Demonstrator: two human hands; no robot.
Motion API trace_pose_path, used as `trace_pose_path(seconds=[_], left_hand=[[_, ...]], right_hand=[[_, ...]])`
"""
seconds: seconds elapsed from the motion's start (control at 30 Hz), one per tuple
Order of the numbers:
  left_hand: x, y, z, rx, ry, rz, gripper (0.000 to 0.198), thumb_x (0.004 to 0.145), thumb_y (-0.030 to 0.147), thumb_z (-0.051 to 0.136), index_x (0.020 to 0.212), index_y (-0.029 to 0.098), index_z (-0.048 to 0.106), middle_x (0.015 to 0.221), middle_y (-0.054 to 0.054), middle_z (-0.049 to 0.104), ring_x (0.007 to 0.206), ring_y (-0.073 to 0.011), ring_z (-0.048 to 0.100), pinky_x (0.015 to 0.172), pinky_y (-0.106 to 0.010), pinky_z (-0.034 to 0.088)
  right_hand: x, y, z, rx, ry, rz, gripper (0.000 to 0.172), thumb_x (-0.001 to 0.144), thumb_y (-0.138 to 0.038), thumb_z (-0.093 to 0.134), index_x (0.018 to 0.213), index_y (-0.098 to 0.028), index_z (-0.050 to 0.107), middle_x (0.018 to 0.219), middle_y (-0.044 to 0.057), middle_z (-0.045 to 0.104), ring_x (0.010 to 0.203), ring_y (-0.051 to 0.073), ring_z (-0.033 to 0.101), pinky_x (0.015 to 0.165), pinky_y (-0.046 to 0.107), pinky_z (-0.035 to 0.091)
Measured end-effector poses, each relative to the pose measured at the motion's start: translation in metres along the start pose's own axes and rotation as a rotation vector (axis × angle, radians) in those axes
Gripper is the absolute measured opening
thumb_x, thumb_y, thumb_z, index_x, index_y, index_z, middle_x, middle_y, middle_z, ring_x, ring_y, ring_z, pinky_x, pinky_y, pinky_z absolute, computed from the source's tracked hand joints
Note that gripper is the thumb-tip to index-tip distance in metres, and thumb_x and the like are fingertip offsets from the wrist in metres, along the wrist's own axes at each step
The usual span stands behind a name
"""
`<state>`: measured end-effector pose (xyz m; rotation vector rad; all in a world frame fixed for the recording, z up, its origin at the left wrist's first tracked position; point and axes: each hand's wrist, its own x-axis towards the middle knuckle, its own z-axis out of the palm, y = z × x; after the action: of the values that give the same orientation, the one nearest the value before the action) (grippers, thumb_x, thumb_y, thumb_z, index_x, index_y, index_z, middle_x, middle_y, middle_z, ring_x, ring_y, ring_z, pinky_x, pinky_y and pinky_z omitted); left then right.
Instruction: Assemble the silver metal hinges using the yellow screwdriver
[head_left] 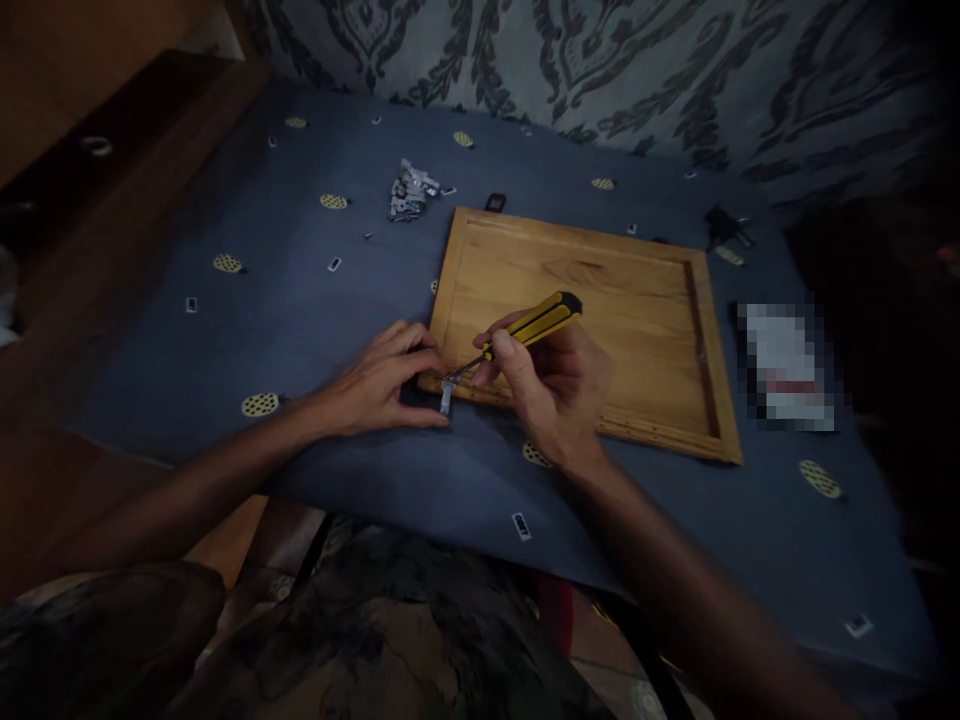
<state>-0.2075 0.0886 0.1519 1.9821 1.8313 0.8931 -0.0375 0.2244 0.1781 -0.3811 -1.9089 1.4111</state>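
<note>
"Wrapped round the screwdriver (534, 322), that right hand (559, 388)! And the left hand (390, 385)?"

"Thumb and fingers about the metal fitting (447, 398), at the near-left corner of the wooden panel (649, 310); can't tell if they're pinching it."

"Driving or loosening?"

"Can't say; screw work, I'd judge. Next turn calls for the screwdriver square and the metal fitting steady."

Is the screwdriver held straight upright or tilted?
Tilted: the yellow screwdriver in the right hand slants, its shaft running down leftward toward the metal fitting.
</note>
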Motion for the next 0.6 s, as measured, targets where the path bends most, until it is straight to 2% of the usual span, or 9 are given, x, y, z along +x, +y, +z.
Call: trace_pose_path(seconds=[0.17, 0.37, 0.6], left_hand=[[0.001, 0.0, 0.0, 0.0, 0.001, -0.014, 0.048, 0.085, 0.057, 0.083, 0.116, 0.022, 0.071, 0.116, -0.008, 0.062, 0.107, -0.0265, 0.056, 0.098, -0.041, 0.048], [0.0, 0.002, -0.001, -0.007, 0.008, -0.007, 0.045, 0.087, 0.056, 0.082, 0.115, 0.022, 0.071, 0.115, -0.006, 0.063, 0.106, -0.0251, 0.056, 0.096, -0.039, 0.048], [0.0, 0.004, -0.003, -0.005, -0.009, -0.035, 0.046, 0.086, 0.056, 0.083, 0.117, 0.023, 0.071, 0.116, -0.007, 0.062, 0.104, -0.0245, 0.057, 0.097, -0.04, 0.049]], right_hand=[[-0.001, 0.001, -0.002, -0.015, 0.013, -0.005, 0.032, 0.097, -0.058, 0.067, 0.095, -0.025, 0.066, 0.079, -0.002, 0.07, 0.055, 0.013, 0.065, 0.061, 0.032, 0.06], [0.007, -0.003, -0.003, 0.058, 0.131, 0.004, 0.041, 0.091, -0.065, 0.071, 0.094, -0.024, 0.066, 0.081, -0.003, 0.071, 0.053, 0.011, 0.065, 0.055, 0.029, 0.057], [0.023, 0.007, -0.01, 0.158, 0.187, 0.152, 0.048, 0.084, -0.069, 0.076, 0.089, -0.022, 0.066, 0.086, 0.0, 0.074, 0.054, 0.011, 0.067, 0.055, 0.027, 0.058]])
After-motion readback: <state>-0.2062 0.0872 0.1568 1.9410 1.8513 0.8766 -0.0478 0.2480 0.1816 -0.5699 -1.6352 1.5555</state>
